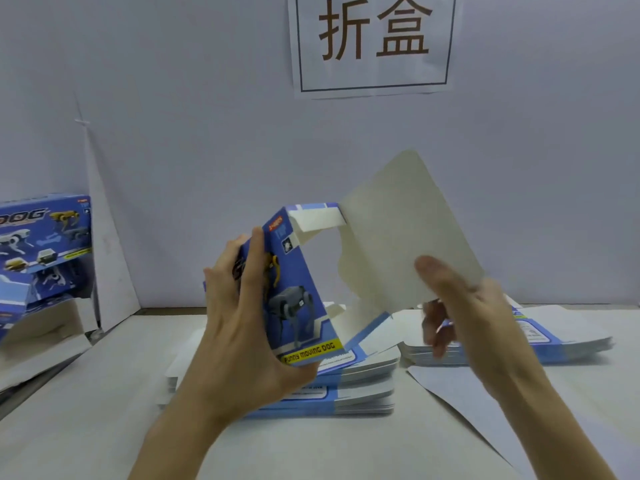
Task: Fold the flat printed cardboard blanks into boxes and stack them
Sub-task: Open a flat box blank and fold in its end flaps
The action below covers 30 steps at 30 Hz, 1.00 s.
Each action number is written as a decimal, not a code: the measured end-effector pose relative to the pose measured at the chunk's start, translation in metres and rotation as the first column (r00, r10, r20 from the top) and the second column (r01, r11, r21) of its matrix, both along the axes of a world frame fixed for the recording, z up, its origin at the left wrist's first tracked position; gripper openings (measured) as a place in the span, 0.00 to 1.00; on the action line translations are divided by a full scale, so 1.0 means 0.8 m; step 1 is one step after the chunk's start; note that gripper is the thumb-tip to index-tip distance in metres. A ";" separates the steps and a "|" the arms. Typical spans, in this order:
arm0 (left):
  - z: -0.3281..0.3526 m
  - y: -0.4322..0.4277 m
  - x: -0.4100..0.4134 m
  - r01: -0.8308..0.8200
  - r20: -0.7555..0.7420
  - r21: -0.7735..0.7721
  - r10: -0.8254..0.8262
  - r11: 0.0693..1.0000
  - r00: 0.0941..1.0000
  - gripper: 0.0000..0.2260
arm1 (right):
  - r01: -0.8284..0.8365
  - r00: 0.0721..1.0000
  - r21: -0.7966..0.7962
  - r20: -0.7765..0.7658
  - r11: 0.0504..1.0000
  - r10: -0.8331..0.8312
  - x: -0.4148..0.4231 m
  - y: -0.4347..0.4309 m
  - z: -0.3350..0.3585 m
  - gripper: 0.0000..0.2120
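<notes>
Head view: left hand (242,306) grips half-folded box (294,289), long axis near upright; right hand (478,317) pinches grey flap (398,230) standing open at right, nearer for closing.

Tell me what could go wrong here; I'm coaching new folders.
The right hand pinches the large pale cardboard flap near its lower edge; an uneven pull might crease it off-score.
The left hand grips the half-formed blue printed cardboard box across its face; squeezing could dent it.
It hangs low over the stack of flat blue blanks and might scatter them.
</notes>
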State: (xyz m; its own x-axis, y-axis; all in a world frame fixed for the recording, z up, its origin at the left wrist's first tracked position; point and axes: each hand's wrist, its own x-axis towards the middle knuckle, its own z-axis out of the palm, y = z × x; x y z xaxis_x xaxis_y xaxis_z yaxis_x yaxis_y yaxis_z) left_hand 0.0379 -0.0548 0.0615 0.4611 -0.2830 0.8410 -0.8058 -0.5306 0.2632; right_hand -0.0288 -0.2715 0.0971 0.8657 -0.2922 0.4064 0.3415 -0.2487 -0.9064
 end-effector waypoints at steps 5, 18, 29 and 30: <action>-0.003 0.004 0.001 0.018 -0.064 0.061 -0.014 0.998 0.998 0.53 | 0.067 0.932 0.186 0.338 0.980 -0.128 0.010 -0.019 -0.006 0.05; -0.001 -0.018 -0.020 0.104 -0.023 0.125 -0.102 0.987 0.995 0.52 | -0.118 0.783 0.898 -0.178 0.423 0.596 0.043 0.027 -0.059 0.05; 0.025 0.010 -0.022 -0.055 0.035 0.141 0.050 0.988 0.998 0.53 | -0.216 0.972 0.687 0.083 0.693 0.221 0.044 -0.025 -0.034 0.16; 0.025 0.010 -0.023 -0.042 0.038 0.131 0.037 0.990 0.999 0.52 | -0.258 0.964 0.679 0.138 0.687 0.225 0.040 -0.027 -0.029 0.13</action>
State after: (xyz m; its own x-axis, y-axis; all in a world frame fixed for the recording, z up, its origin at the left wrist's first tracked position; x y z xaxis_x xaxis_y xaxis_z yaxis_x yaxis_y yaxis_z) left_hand 0.0194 -0.0466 0.0819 0.4451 -0.3749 0.8132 -0.7909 -0.5904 0.1607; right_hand 0.0032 -0.2929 0.0737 0.9339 -0.2863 0.2140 0.3407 0.5323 -0.7750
